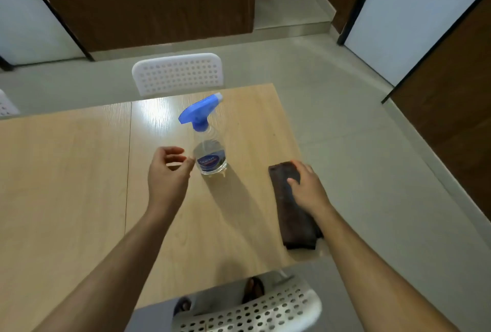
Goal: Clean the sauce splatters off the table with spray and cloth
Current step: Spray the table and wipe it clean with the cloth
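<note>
Left hand (167,169) is hovering with fingers loosely curled, holding nothing, at the spray bottle's (210,153) nine o'clock — a clumsy grab risks toppling it — while the right hand (305,185) is pressing the cloth (292,214) with flat fingers.

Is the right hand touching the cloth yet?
Touching. The head view shows the right hand lying on the far end of the dark cloth, fingers spread over it; the cloth lies flat on the table.

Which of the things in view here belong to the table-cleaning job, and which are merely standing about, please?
For the job:
- spray bottle, upright, left hand just beside it
- dark brown cloth, folded, right hand resting on it
- wooden table

Just about:
- white perforated chair at the far side
- second white chair at the near edge
</note>
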